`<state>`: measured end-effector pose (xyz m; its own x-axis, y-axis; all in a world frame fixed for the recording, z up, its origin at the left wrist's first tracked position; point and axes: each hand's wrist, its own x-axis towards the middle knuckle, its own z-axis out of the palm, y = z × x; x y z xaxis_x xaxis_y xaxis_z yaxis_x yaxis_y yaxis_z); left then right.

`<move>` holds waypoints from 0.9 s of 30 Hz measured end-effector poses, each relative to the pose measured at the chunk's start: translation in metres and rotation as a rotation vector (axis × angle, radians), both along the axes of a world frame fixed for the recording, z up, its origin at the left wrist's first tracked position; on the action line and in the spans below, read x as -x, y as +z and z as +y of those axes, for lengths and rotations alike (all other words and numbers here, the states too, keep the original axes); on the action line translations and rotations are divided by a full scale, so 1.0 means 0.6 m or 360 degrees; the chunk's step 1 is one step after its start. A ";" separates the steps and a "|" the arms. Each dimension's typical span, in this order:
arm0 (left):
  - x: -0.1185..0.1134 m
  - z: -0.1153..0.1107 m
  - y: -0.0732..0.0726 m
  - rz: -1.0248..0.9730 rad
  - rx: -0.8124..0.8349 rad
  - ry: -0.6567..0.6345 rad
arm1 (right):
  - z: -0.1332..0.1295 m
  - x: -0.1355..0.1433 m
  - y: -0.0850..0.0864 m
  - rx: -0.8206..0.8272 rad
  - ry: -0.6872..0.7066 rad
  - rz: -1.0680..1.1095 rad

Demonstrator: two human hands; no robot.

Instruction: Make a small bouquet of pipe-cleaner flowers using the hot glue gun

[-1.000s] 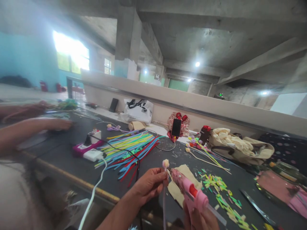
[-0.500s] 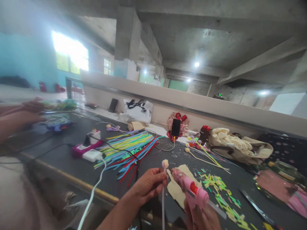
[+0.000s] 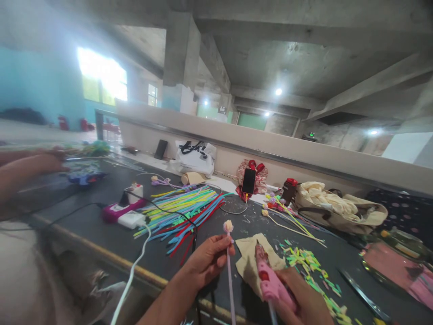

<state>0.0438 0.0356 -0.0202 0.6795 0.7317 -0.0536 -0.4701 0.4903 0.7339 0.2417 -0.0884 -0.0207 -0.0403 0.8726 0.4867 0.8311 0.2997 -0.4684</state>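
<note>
My left hand (image 3: 213, 257) pinches a pale purple pipe cleaner stem (image 3: 230, 284) just below its small flower head (image 3: 228, 226), which is cream and lilac. The stem hangs down past the table's front edge. In my right hand (image 3: 301, 298) is a pink hot glue gun (image 3: 272, 282), its nozzle pointing away from me over a beige cloth (image 3: 248, 259). A clear glue stick sticks out of its back end. The nozzle and the flower are apart.
Coloured pipe cleaners (image 3: 189, 207) lie left of centre beside a purple power strip (image 3: 122, 210). Several cut bits (image 3: 307, 262), scissors (image 3: 363, 293) and a glass jar (image 3: 392, 262) are at right. A phone (image 3: 248, 181) leans at the back. Another person's arm (image 3: 30, 169) reaches in at left.
The glue gun has swung away from the flower, and its nozzle now points forward over the cloth. My left hand has shifted the flower slightly left and up.
</note>
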 end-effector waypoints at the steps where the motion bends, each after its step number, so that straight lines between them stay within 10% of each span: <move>1: 0.001 0.001 0.000 -0.0010 0.0006 0.0025 | 0.004 -0.010 0.001 0.0058 -0.0002 -0.0197; 6: -0.002 -0.013 0.000 -0.0028 0.0031 0.0126 | 0.012 -0.021 0.013 0.0116 0.0023 -0.0423; 15: -0.020 -0.079 0.026 0.0072 -0.0050 0.0244 | 0.042 0.086 0.085 0.0373 0.0270 0.0841; 27: -0.030 -0.084 0.022 0.0140 -0.0208 0.0208 | 0.053 0.090 0.094 0.0644 0.0298 0.1172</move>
